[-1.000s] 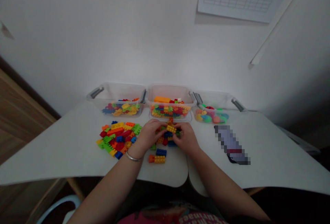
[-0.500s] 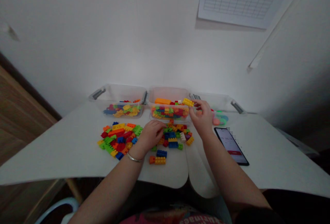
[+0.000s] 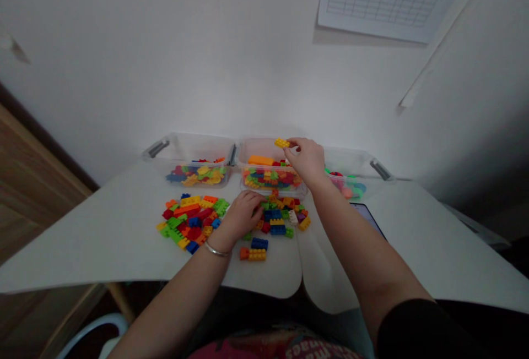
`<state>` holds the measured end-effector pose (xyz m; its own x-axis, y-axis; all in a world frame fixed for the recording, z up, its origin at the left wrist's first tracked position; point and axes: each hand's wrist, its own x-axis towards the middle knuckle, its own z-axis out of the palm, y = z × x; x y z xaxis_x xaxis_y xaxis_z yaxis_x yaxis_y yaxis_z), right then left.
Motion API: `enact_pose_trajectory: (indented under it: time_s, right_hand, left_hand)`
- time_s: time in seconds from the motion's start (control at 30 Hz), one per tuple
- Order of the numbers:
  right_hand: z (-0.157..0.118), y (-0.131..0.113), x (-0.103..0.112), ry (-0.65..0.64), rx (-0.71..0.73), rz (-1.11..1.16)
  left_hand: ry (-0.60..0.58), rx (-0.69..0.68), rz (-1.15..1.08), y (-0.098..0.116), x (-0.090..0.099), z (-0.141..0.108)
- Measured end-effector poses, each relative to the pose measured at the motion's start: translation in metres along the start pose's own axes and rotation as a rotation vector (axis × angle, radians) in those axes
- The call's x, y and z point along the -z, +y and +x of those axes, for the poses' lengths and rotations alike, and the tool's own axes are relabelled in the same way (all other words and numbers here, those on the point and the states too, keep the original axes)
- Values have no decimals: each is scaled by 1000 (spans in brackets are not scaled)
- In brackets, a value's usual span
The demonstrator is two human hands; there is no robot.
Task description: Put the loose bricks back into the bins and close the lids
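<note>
My right hand (image 3: 308, 161) pinches a yellow toy building block (image 3: 282, 142) by its end, holding it above the middle clear plastic box (image 3: 270, 187). That box contains many coloured blocks, with a long orange block (image 3: 260, 160) on top. My left hand (image 3: 246, 213) rests on the table between two groups of blocks, its fingers curled down at the edge of the right group. What lies beneath those fingers is hidden. To its left spreads a mixed pile of blocks (image 3: 193, 221); to its right lie more blocks (image 3: 278, 216). A blue block (image 3: 259, 244) and a yellow block (image 3: 257, 255) lie nearer to me.
A left clear box (image 3: 198, 177) holds blocks, and a right clear box (image 3: 351, 172) holds green and red pieces. A phone (image 3: 367, 217) lies partly behind my right forearm. The white table (image 3: 124, 238) meets the wall, where a printed grid sheet (image 3: 376, 1) hangs.
My right hand has moved left and upward with the yellow block, from the middle box's right side to above it. My left hand has stayed almost in place.
</note>
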<state>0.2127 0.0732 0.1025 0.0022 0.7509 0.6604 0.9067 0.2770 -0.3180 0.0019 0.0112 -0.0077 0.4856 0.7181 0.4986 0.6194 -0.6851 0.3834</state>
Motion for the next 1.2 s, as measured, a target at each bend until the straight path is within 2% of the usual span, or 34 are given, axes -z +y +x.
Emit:
enact_pose_trajectory:
  time_s: [0.13,0.23,0.4,0.53,0.57,0.73,0.83,0.93,1.07,1.2]
  right_hand:
    - [-4,1,-4,-209,-51,-113]
    - [-5,7,-6,-227,-41,-77]
    - [-13,12,10,-73,21,145]
    - [-51,14,24,103,28,325]
    - [-64,16,24,110,29,330]
    - [-129,34,8,-44,-8,321]
    - [-155,44,0,-98,-48,291]
    - [-168,52,1,-90,-74,296]
    - [-177,61,4,-93,-188,248]
    - [-180,67,1,-244,-267,215]
  left_hand:
    - [0,-7,-18,-1,0,0]
    - [6,-8,-9,-2,-1,0]
    - [-20,-15,-3,-4,-3,0]
    - [-13,-7,-6,-3,-2,1]
    - [-14,-8,-5,-3,-2,1]
    - [2,-10,6,0,-1,0]
    - [23,-4,3,-2,-3,-1]
    - [26,-18,-10,-5,-5,-1]
    - [56,-29,-9,-6,-6,-1]
    - [59,-31,48,-4,-5,-2]
